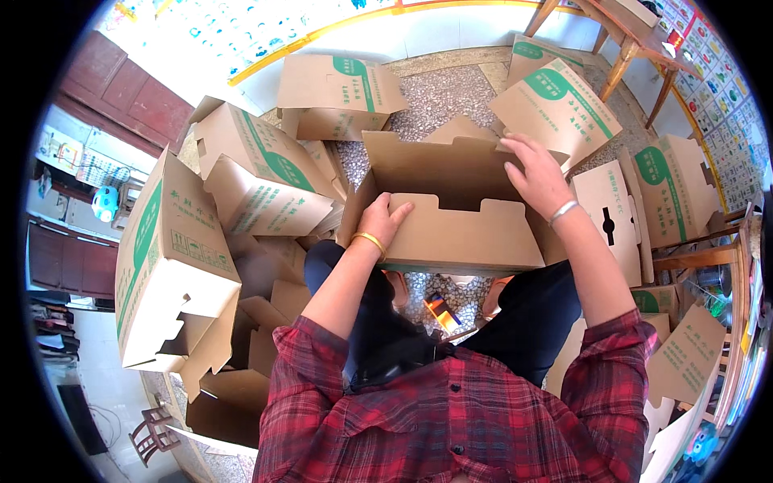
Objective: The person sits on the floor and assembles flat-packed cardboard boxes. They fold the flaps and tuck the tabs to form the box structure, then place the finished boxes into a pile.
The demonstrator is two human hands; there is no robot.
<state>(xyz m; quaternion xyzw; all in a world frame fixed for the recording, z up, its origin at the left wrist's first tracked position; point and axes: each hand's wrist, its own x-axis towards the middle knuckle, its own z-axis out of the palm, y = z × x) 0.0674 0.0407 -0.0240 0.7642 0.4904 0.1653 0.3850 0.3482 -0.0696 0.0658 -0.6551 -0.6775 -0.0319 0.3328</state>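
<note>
An open cardboard box [463, 233] with a notched near flap rests across my knees, its inside facing up. My left hand [385, 219] grips its near left corner, the thumb lying on the flap. Over the right part of the far wall is my right hand [533, 173], its thumb and fingers apart and the fingertips at the wall's upper edge. Whether those fingertips press on the board I cannot tell.
Cartons with green print crowd around me: a tall carton [181, 258] at left, another carton [338, 92] ahead, one carton [555, 109] at far right. A wooden table [624, 32] stands beyond. Between my feet lies a small bright orange-and-dark object [441, 311].
</note>
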